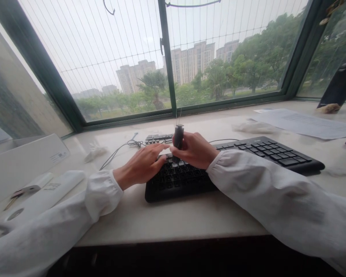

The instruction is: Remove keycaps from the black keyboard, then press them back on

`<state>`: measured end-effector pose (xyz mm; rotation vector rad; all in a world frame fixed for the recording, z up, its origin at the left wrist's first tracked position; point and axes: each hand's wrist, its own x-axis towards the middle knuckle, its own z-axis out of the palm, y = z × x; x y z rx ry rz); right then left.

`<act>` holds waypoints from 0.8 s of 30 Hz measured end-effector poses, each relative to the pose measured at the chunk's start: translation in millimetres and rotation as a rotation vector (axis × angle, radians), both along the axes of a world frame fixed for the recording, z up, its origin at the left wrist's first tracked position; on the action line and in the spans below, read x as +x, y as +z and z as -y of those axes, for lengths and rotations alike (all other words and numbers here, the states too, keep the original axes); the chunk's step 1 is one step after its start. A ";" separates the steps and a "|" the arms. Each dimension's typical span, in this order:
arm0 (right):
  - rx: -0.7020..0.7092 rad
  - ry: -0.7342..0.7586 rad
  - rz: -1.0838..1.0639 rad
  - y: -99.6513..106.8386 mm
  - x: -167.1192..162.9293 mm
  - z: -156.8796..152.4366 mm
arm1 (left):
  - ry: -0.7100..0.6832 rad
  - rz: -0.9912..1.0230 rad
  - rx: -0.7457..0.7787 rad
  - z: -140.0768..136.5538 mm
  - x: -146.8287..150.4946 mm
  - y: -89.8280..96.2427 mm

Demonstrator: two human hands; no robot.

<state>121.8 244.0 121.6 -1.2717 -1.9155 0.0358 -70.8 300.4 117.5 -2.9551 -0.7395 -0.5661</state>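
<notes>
A black keyboard (173,184) lies on the white sill, and bare switches show in its left part where keycaps are off. My right hand (197,149) is closed around a black keycap puller (178,137), held upright over the upper rows. Two thin wires stick up from its top, and its lower end points down at the keys; whether it touches them is hard to tell. My left hand (142,161) reaches over the keyboard's left side with fingers stretched out and thumb apart, close to the puller. Loose keycaps (159,137) sit in rows behind the keyboard, partly hidden by my hands.
A dark cable (115,152) lies left of the keycaps near a crumpled plastic bag (95,152). At the left are a white box (29,163) and a long white carton (46,196) with keys (15,196). Paper sheets (308,122) lie at the right, beneath the window.
</notes>
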 end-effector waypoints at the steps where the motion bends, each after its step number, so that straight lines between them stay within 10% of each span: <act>1: -0.004 0.011 0.001 -0.4 -1.5 -0.4 | 0.035 0.014 0.020 -2.7 0.0 -1.8; 24: 0.032 0.037 0.262 -6.4 -6.5 -14.9 | 0.066 -0.026 0.046 -10.3 1.7 -9.3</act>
